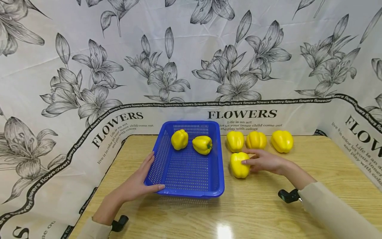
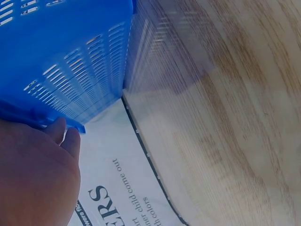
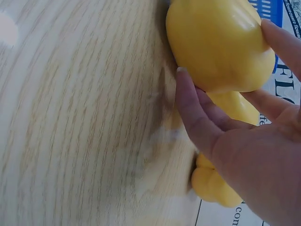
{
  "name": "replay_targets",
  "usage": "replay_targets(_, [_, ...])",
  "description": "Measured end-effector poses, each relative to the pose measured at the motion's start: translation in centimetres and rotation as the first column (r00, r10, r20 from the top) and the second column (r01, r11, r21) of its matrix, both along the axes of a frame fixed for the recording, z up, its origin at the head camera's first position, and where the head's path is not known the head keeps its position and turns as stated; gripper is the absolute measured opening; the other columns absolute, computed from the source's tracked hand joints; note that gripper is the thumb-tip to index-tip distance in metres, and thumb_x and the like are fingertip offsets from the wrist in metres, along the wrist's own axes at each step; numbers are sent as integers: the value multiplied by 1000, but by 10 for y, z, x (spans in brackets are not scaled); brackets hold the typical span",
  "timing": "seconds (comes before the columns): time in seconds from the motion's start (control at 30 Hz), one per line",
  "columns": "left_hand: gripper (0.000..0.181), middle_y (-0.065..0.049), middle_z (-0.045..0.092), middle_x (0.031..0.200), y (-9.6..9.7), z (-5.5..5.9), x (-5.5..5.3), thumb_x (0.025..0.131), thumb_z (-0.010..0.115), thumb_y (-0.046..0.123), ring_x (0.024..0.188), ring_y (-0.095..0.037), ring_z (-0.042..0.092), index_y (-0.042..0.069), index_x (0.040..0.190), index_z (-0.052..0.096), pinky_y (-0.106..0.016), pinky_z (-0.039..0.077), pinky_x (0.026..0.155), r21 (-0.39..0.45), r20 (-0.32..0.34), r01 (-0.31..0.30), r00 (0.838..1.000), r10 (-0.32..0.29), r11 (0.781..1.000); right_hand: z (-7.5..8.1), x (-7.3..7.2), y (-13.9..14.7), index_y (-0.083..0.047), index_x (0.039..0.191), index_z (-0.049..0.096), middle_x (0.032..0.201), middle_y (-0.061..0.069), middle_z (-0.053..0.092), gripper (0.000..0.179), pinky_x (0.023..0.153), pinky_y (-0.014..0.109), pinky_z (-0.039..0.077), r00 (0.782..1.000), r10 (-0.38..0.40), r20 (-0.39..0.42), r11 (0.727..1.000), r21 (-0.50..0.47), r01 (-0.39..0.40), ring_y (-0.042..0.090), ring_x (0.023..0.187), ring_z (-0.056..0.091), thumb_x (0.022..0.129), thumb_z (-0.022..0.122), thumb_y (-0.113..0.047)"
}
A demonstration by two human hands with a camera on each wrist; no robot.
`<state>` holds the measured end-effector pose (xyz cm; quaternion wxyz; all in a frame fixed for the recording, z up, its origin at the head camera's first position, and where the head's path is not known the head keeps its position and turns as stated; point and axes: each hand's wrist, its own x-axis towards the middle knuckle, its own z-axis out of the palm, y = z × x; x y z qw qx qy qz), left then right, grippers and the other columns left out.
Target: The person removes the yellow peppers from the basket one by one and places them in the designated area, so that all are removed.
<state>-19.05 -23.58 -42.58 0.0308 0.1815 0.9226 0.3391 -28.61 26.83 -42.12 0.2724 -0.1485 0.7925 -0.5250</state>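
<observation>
In the head view we see the left hand (image 1: pixel 136 184) gripping the corner of a blue perforated plastic basket (image 1: pixel 191 192), the right hand (image 1: pixel 265 161) half-curled round a lobed yellow bell pepper (image 1: pixel 238 167) beside it. The left wrist view shows fingertips (image 2: pixel 71 141) against the basket. From the right wrist, we judge a loose hold could drop the pepper, which looks smooth and glossy.

This looks like a draped-off nook, rather like a booth: creased white cloth (image 1: pixel 191 89) printed with lilies (image 1: pixel 238 87) and "FLOWERS" lettering (image 1: pixel 242 114) hangs along the far, left and right sides of a wood-grain counter (image 1: pixel 256 212). The kind of building cannot be told.
</observation>
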Motion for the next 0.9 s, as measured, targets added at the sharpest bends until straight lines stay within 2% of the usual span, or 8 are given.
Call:
replay_targets(0.13, [119,0,-3,173,-1,0,-1,83,75,63,156,-38,13,20,166,2,-67,26,116,-3,-6,1,1000,-1,1000,-1,0,1,9,158,21,133,28,57,79,95,47,55,1000,-3,3,999,35,3,29,103,65,102,65,-25])
replay_targets(0.57, [118,0,-4,173,-1,0,0,84,75,62,156,-37,11,20,166,2,-67,25,117,-2,-2,3,1000,-3,1000,-4,0,-2,8,159,20,152,37,35,81,97,44,54,999,-29,30,998,57,27,29,118,56,103,63,-32])
replay_targets(0.8, [118,0,-3,173,-1,0,0,84,75,62,156,-37,11,20,166,2,-67,25,117,-3,1,1,1000,-1,1000,-5,0,-4,8,159,19,153,37,33,81,98,47,54,998,-38,48,998,43,36,29,117,57,103,64,-30])
replay_targets(0.9, [118,0,-4,173,-1,0,0,84,75,62,156,-37,11,20,166,1,-67,25,117,0,1,-1,1000,1,1000,-4,1,-4,8,158,22,150,36,36,79,99,48,54,998,-31,48,999,29,30,29,115,58,103,64,-29])
